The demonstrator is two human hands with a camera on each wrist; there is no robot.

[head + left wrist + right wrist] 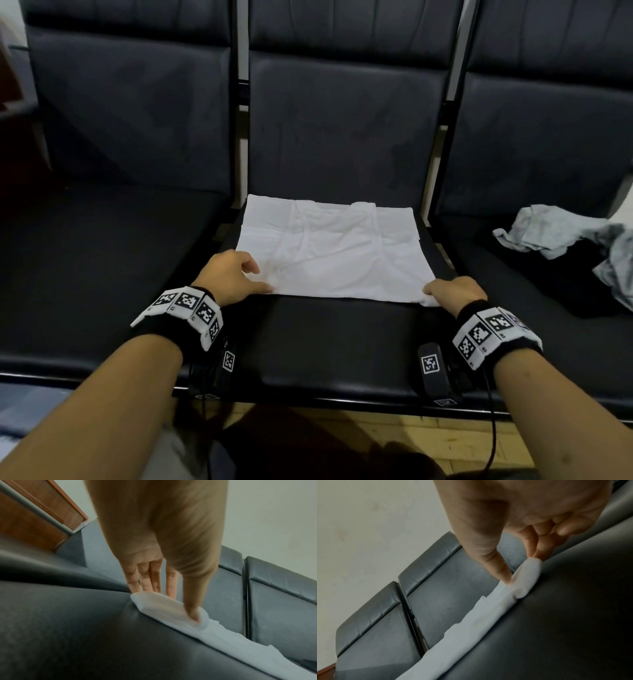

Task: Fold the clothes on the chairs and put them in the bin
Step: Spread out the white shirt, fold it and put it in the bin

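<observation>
A white shirt (335, 253), folded into a flat rectangle, lies on the seat of the middle black chair (342, 339). My left hand (260, 277) pinches its near left corner. In the left wrist view the thumb (193, 615) lies on top of the white shirt (231, 639) and the fingers (150, 582) sit behind the raised corner. My right hand (435, 294) pinches the near right corner. In the right wrist view that hand (522, 569) holds the white shirt (471, 626) between thumb and fingertips, the corner lifted slightly off the seat. No bin is in view.
A crumpled grey garment (555, 229) and a dark one (561, 274) lie on the right chair. The left chair seat (102, 257) is bare. Chair backs rise behind the seats. A wooden floor (394, 431) shows below the front edge.
</observation>
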